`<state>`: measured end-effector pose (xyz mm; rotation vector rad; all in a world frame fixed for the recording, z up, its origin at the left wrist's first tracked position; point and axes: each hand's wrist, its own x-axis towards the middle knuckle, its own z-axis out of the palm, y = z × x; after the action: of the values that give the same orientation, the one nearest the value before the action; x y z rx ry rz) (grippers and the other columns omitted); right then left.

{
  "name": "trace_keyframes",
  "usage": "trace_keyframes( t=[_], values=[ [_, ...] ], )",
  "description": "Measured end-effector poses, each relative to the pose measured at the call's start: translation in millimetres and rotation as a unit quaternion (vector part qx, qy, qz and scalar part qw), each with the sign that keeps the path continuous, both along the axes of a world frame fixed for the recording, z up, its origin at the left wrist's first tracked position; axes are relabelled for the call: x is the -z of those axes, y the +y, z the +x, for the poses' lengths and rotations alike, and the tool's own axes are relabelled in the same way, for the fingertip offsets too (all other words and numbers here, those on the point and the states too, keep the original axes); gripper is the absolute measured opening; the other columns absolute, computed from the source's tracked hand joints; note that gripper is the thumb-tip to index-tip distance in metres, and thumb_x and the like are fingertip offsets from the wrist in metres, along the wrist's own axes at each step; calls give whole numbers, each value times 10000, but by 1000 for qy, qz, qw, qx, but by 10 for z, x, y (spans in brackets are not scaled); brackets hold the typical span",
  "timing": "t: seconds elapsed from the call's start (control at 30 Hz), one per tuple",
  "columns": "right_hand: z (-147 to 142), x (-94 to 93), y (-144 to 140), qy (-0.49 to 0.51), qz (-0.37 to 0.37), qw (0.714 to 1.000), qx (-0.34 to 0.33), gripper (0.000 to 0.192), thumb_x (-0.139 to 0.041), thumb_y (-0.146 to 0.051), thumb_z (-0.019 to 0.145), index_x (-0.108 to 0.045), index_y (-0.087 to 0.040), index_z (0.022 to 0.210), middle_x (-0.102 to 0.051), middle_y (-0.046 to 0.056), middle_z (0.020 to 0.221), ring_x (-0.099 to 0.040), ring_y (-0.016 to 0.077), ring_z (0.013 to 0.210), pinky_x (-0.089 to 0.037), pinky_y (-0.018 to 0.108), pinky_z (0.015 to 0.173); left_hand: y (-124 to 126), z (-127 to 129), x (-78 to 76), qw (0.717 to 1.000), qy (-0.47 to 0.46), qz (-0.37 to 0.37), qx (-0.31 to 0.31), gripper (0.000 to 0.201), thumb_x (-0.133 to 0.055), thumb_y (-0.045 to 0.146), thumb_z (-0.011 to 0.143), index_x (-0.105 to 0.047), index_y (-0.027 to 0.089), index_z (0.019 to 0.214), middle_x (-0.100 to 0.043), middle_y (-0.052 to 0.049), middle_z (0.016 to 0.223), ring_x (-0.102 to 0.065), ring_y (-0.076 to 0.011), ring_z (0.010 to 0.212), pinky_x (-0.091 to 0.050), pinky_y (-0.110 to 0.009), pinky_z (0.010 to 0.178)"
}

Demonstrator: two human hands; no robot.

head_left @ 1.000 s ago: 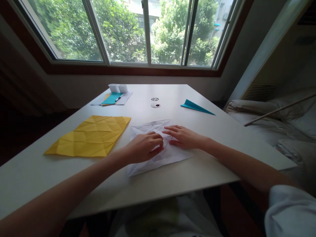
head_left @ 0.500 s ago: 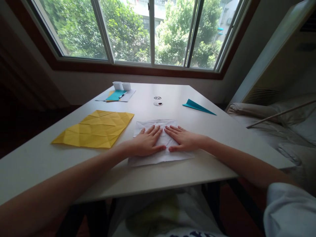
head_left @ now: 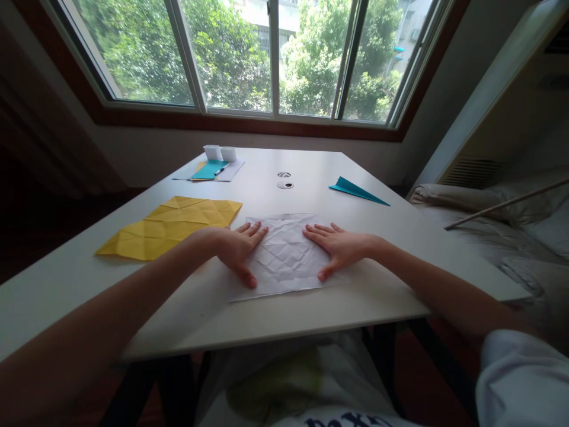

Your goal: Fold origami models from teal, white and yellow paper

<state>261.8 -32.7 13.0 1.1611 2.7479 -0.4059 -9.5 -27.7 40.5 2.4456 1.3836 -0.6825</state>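
With both hands flat, left hand [head_left: 235, 249] and right hand [head_left: 341, 246], fingers spread wide holding nothing, creased white paper [head_left: 284, 255] may slide or tear near table [head_left: 311, 314] edge.

Two bare forearms enter from the lower corners of the frame, no watch, rings or bracelets visible on the left hand [head_left: 233, 248] or the right hand [head_left: 340, 246]. Nails look short and unpainted. A white short sleeve [head_left: 520, 379] bunches at lower right, loose soft fabric with folds. At bottom centre, a white garment [head_left: 311, 385] with a faded yellowish patch and dark printed lettering, cut off by the frame edge.
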Motion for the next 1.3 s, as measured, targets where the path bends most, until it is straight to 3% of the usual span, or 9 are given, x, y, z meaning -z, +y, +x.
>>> trace_keyframes(
  t=[0.1, 0.2, 0.3, 0.4, 0.47, 0.6, 0.87, 1.1, 1.3],
  values=[
    [-51, 29, 42, 38, 85, 996, 13, 844, -337, -729, 776, -325, -173, 1411, -312, 135, 1462, -223, 311, 1364, -96, 554, 1097, -5, 11, -4, 1000, -2, -4, 15, 1412, -680, 720, 394, 27, 119, 1459, 88, -203, 1490, 15, -413, 1366, -137, -570, 1058],
    [-108, 106, 81, 60, 112, 992, 6, 772, -250, -683, 836, -339, -168, 1403, -282, 133, 1475, -221, 281, 1370, -154, 501, 1103, -23, 17, -2, 1000, 2, 6, 27, 1389, -660, 748, 404, 3, 144, 1464, 51, -203, 1504, -14, -416, 1369, -104, -587, 1056],
    [-120, 167, 96, 66, 78, 995, 3, 789, -225, -692, 834, -251, -188, 1440, -239, 114, 1494, -212, 266, 1376, -178, 462, 1108, -15, 45, 61, 996, -43, 58, 61, 1219, -589, 788, 489, -199, 131, 1438, -166, -231, 1488, -164, -406, 1350, -157, -558, 1052],
    [-101, 182, 100, 60, 56, 997, 3, 817, -220, -703, 826, -184, -186, 1458, -173, 107, 1512, -153, 268, 1391, -131, 461, 1119, 38, 116, 214, 975, -144, 130, 103, 850, -367, 723, 765, -374, 95, 1338, -379, -213, 1398, -319, -314, 1303, -242, -441, 1048],
    [-89, 179, 107, 55, 49, 997, 1, 827, -216, -704, 827, -149, -180, 1463, -131, 107, 1519, -120, 267, 1397, -107, 464, 1121, 81, 169, 329, 964, -189, 136, 130, 760, -286, 647, 851, -317, 93, 1370, -319, -193, 1442, -295, -260, 1326, -231, -380, 1063],
    [-73, 179, 126, 45, 38, 998, 6, 838, -215, -709, 823, -104, -184, 1467, -96, 105, 1523, -91, 260, 1401, -91, 468, 1121, 127, 224, 438, 967, -192, 120, 120, 767, -237, 657, 856, -199, 161, 1440, -156, -149, 1512, -148, -257, 1387, -142, -428, 1094],
    [-13, 131, 163, 10, 7, 997, 72, 913, -253, -768, 761, -38, -232, 1469, -11, 76, 1531, -15, 287, 1402, -69, 516, 1113, 188, 70, 298, 992, -114, 52, 20, 940, -332, 779, 722, -9, 290, 1457, 22, -119, 1525, 3, -320, 1394, -105, -538, 1068],
    [205, 100, 293, -14, -11, 995, 97, 967, -301, -799, 713, -41, -254, 1468, -15, 55, 1533, -13, 321, 1397, -62, 566, 1099, 347, -215, 175, 997, -51, 33, -39, 1113, -428, 807, 625, -21, 201, 1465, -1, -139, 1521, -22, -353, 1387, -132, -515, 1076],
    [358, 123, 404, -21, 12, 994, 104, 1003, -355, -812, 676, -92, -254, 1468, -89, 52, 1532, -69, 322, 1395, -91, 507, 1120, 353, -242, 78, 997, -55, 53, -34, 1058, -434, 782, 646, -158, 167, 1461, -133, -142, 1516, -136, -350, 1374, -169, -471, 1077]
  ],
)
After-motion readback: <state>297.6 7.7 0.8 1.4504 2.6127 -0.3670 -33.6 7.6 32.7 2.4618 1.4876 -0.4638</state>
